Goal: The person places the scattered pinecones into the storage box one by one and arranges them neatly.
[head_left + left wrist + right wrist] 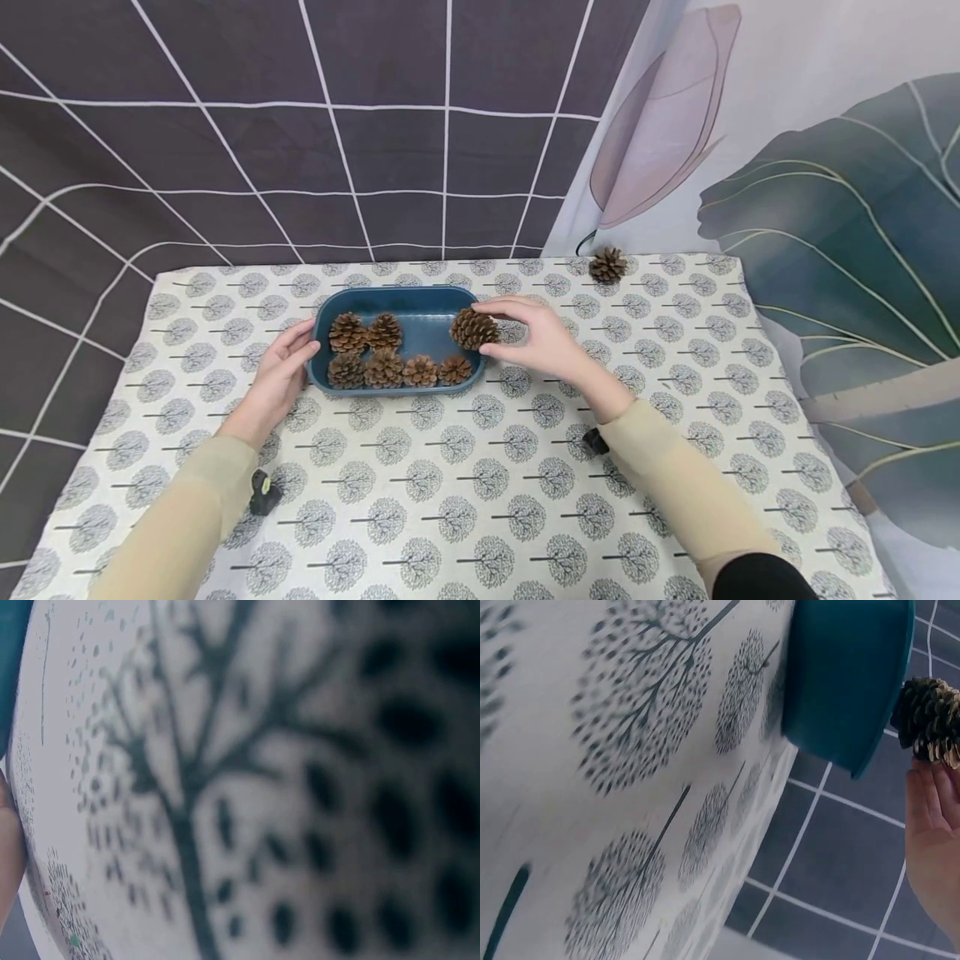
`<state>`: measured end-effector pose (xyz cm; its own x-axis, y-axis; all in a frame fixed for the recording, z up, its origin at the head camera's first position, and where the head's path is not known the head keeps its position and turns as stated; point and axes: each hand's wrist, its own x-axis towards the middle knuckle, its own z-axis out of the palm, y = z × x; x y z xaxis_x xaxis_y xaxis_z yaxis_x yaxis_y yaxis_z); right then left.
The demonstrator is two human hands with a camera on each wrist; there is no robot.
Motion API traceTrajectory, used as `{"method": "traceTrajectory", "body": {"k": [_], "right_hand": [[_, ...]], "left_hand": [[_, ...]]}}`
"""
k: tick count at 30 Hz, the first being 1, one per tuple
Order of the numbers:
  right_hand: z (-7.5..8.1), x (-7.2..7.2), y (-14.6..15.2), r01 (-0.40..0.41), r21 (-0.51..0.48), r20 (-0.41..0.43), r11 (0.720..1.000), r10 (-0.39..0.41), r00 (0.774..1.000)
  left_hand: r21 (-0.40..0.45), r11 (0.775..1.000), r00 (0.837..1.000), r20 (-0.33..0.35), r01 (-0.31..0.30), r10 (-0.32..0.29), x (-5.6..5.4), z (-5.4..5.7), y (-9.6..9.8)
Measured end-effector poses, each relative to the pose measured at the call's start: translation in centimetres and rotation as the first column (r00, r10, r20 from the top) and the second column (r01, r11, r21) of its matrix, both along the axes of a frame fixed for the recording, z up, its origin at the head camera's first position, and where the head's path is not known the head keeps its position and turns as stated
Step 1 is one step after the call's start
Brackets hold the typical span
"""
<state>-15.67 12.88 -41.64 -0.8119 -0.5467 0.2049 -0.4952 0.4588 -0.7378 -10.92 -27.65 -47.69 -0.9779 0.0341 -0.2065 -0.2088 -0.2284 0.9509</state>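
Note:
At the right end of a blue oblong tray (pixel 431 327), my right hand (pixel 542 337) pinches a large brown pine cone (pixel 474 329) between thumb and fingers. In the right wrist view, the pine cone (pixel 934 724) shows above the tray's rim, with fingers beneath it. My left hand (pixel 281 367) is at the tray's left end, its thumb and fingertips against the rim. Inside the tray, two pine cones (pixel 348 333) sit at the back left, and several smaller pine cones (pixel 383 368) line the front wall. The left wrist view shows mostly blurred cloth and a sliver of tray.
A single pine cone (pixel 607 266) lies at the table's back right edge. The table is covered by a tree-patterned cloth (pixel 420 533). Behind it hangs a dark sheet with white grid lines (pixel 390 150), beside a leaf-printed curtain (pixel 847 250).

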Motion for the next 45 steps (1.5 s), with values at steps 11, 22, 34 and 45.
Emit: {"method": "traceTrajectory", "body": {"k": [11, 22, 34, 45], "right_hand": [[-1.1, -1.6, -3.4, -0.072, 0.071, 0.074, 0.995, 0.067, 0.995], [-1.0, -3.4, -6.0, -0.132, 0.228, 0.064, 0.965, 0.120, 0.991], [-0.9, -4.5, -8.1, -0.147, 0.458, 0.017, 0.877, 0.157, 0.988], [-1.6, -4.8, -9.6, -0.161, 0.439, 0.045, 0.884, 0.158, 0.986]], "left_hand": [[0.006, 1.000, 1.000, -0.006, -0.001, 0.001, 0.2, -0.2, -0.1], [-0.041, 0.999, 1.000, 0.026, 0.015, -0.014, 0.0, -0.2, -0.3], [-0.031, 0.999, 0.999, 0.037, 0.015, -0.014, -0.3, 0.1, -0.1], [-0.029, 1.000, 1.000, 0.010, 0.003, -0.002, -0.1, -0.2, -0.2]]}}
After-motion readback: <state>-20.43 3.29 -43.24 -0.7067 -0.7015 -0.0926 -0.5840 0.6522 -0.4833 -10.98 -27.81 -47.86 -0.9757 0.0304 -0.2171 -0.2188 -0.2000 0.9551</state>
